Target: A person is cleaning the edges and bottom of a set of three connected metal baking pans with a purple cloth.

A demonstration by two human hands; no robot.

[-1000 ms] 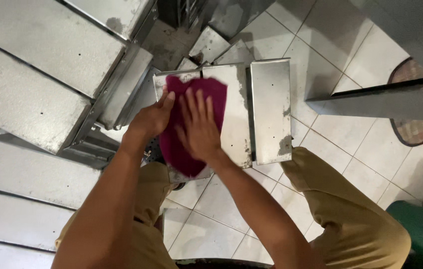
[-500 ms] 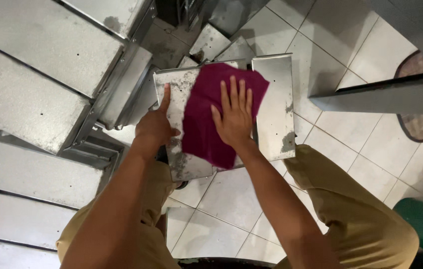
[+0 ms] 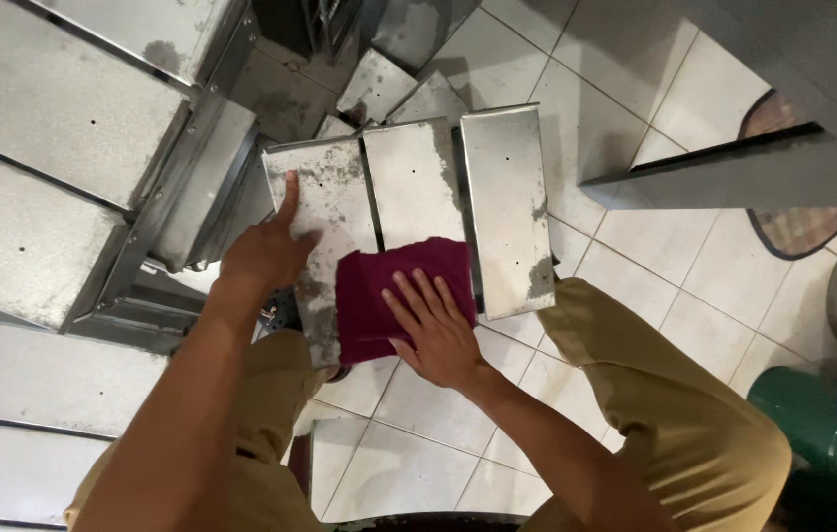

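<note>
A stained, folded sheet-metal panel (image 3: 409, 187) rests over my knees above the tiled floor. My left hand (image 3: 266, 251) lies flat on the panel's left edge, index finger stretched up along it. My right hand (image 3: 438, 330) presses a dark magenta cloth (image 3: 379, 291) flat against the near part of the panel, fingers spread on top of the cloth. The cloth covers the panel's lower middle, and the upper part shows grey smudges.
Several other sheet-metal panels (image 3: 54, 148) lie stacked to the left. A metal shelf edge (image 3: 734, 167) juts in at the upper right. A green cylinder (image 3: 822, 424) stands at the lower right, next to a rug (image 3: 793, 227) on the white floor tiles (image 3: 418, 433).
My right hand has dragged the cloth down from the upper middle of the panel to its near edge. My left hand shifted to the panel's left edge.
</note>
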